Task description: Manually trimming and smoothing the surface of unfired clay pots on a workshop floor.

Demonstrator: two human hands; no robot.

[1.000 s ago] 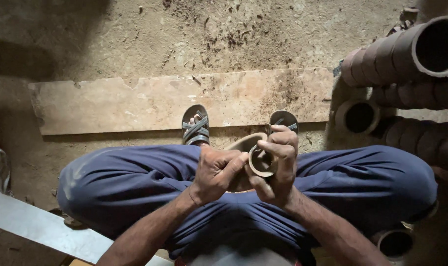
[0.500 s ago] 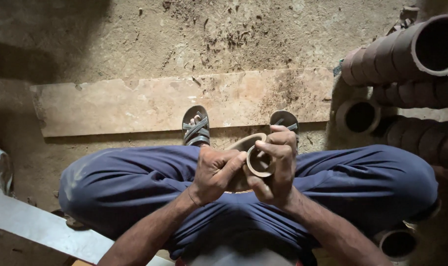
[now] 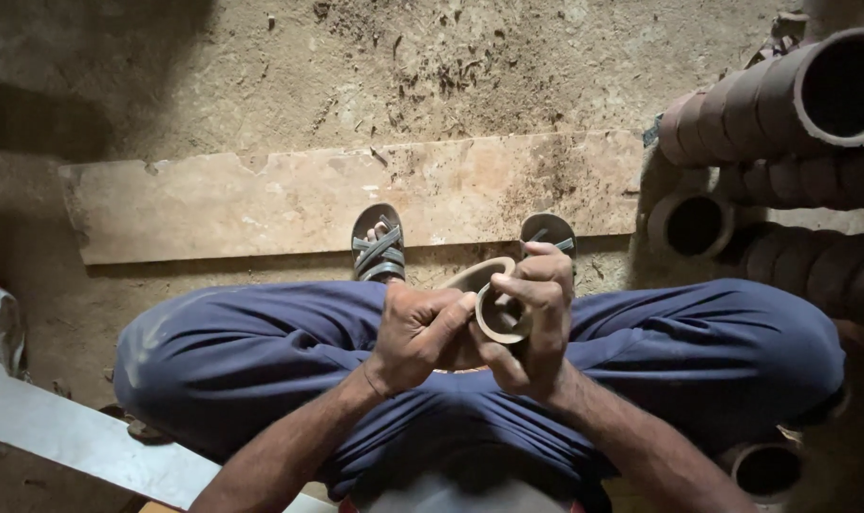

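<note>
Floor: bare packed earth [image 3: 261, 85], with a pale stone slab [image 3: 308, 204] lying beyond my fingers.
Left hand [image 3: 422, 332]: I see it curled shut around the side of a small clay cup [image 3: 500, 313].
Right hand [image 3: 536, 323]: fingers [image 3: 544, 275] closed over the cup's rim, thumb underneath.
Cup place: between both hands, above my lap; a second clay piece [image 3: 474, 275] sits just behind it.
Handling: I judge it light, brittle and dusty; best held by the wall, not pinched at the thin rim.
Count: one cup in hand, two sandals [image 3: 379, 245], at least four stacks of clay cups [image 3: 783, 104] right of my fingers.
</note>
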